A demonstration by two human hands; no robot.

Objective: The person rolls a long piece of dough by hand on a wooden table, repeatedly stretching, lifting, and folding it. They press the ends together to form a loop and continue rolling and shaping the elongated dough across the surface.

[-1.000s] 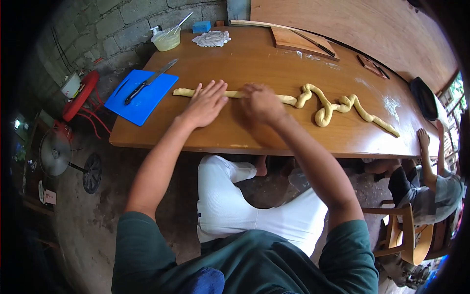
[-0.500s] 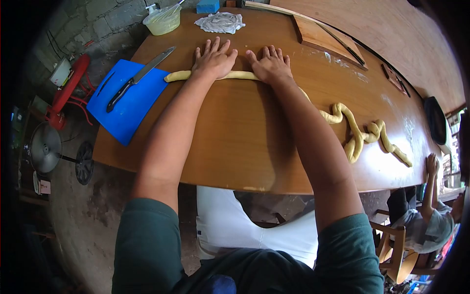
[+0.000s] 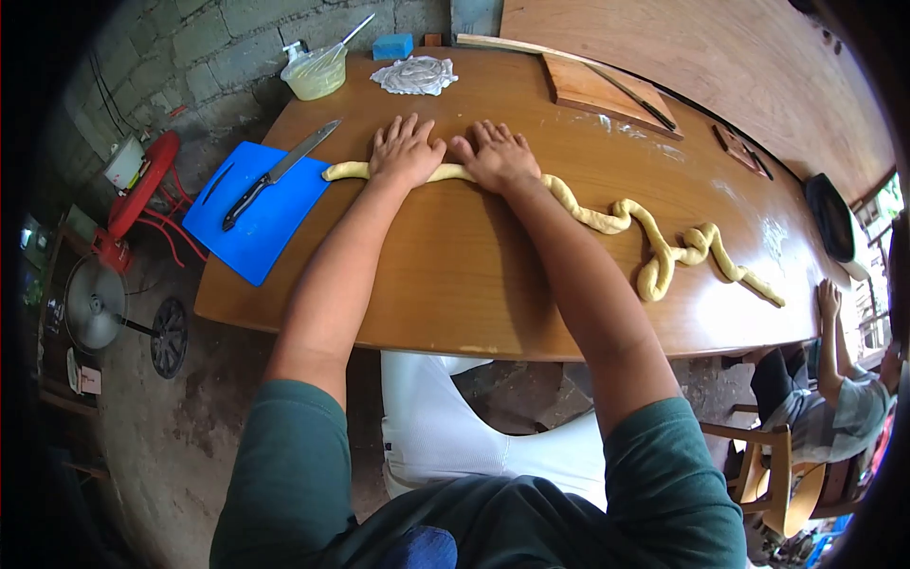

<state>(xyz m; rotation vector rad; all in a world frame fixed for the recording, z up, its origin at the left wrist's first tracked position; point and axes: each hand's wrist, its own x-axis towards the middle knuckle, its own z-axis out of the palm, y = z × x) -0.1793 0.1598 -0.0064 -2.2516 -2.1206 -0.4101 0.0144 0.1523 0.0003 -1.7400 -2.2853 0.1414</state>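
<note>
A long pale yellow dough rope lies across the brown wooden table. Its left end is fairly straight, while the right part winds in loops. My left hand lies flat on the rope near its left end, fingers spread. Flat on the same rope, a little to the right, is my right hand, also with fingers stretched out. The dough under both palms is hidden. Left of the rope's end, a knife with a black handle rests on a blue cutting board.
At the back are a plastic tub, a crumpled cloth, a blue sponge and a wooden board. A black tray stands at the right edge. Another person sits beyond it. A fan is at left.
Both hands remain flat on the dough, with the right slightly closer to the left. More rope shows right of my right hand. The camera view has shifted a little.
</note>
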